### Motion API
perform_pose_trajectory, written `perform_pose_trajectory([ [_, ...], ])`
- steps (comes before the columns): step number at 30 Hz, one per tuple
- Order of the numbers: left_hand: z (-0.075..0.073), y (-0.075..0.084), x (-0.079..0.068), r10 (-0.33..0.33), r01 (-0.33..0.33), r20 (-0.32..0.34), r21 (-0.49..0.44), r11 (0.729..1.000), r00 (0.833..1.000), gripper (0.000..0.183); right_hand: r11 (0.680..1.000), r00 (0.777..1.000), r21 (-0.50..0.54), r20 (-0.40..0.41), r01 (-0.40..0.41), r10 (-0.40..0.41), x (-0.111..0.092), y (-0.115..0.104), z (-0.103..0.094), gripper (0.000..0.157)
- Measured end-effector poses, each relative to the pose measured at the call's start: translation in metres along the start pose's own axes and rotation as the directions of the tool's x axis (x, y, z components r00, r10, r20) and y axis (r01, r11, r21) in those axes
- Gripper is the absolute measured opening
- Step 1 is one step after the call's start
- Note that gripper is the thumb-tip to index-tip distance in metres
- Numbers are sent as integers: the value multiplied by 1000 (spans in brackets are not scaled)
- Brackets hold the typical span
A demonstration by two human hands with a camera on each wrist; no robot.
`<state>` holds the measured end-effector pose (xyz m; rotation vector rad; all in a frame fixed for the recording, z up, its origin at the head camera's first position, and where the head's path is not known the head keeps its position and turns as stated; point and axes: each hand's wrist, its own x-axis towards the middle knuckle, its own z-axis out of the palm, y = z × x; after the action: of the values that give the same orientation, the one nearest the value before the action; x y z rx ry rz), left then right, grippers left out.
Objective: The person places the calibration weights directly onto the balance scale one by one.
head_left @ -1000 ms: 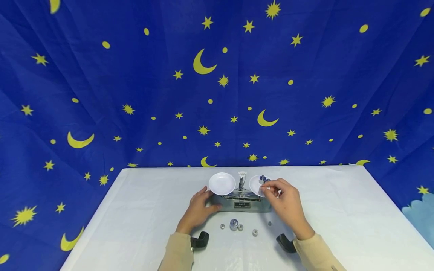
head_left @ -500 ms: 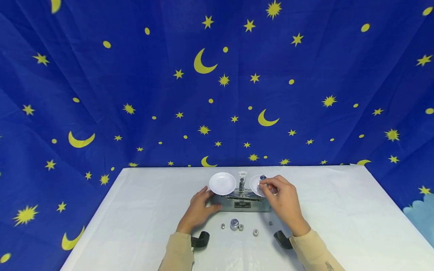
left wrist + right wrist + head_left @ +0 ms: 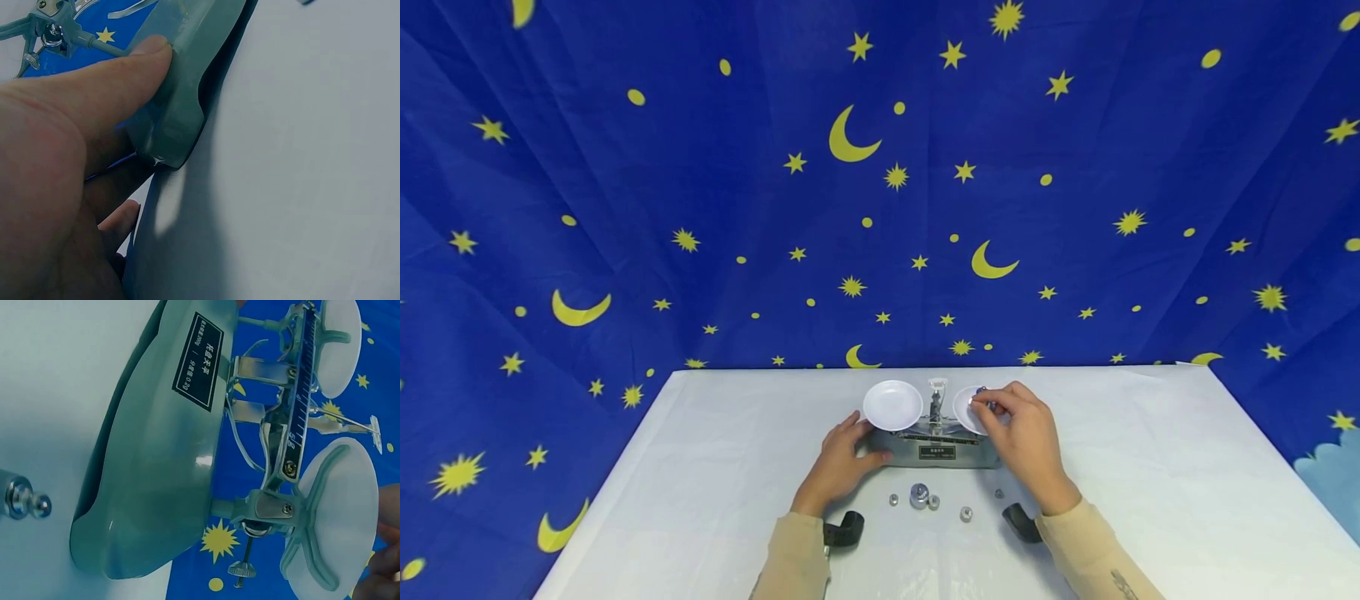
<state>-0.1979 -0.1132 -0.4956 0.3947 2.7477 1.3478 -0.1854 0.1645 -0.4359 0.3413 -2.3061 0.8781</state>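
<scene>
Our right hand (image 3: 1026, 442) has edged left over the pan (image 3: 962, 416); we cannot tell if its grip holds anything; our left hand (image 3: 835, 467) clasps the scale (image 3: 937, 453).

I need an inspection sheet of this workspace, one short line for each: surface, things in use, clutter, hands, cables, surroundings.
Surface: white table, lightly wrinkled covering.
Job's things: balance scale with left pan and right pan; contents of the latter mostly hidden. Five metal weights on the table in front.
Clutter: nothing seen.
Left hand: grips the scale base's left end, thumb in front.
Right hand: fingertips together at the right pan; anything pinched is too small to identify.
Cables: nothing seen.
Surroundings: blue cloth with yellow moons and stars behind the table.
</scene>
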Motion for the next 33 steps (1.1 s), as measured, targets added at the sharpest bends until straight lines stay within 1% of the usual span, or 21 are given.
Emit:
perform_pose_trajectory([
  [10, 1, -3, 1, 10, -10, 1, 13, 1000, 1000, 64, 999, 1000, -52, -19, -1, 0, 0, 0, 4, 12],
  [19, 1, -3, 1, 12, -12, 3, 23, 1000, 1000, 64, 998, 1000, -67, -15, -8, 7, 0, 1, 5, 12],
  [33, 1, -2, 1, 4, -4, 0, 18, 1000, 1000, 65, 996, 999, -86, -32, 17, -20, 0, 0, 6, 11],
])
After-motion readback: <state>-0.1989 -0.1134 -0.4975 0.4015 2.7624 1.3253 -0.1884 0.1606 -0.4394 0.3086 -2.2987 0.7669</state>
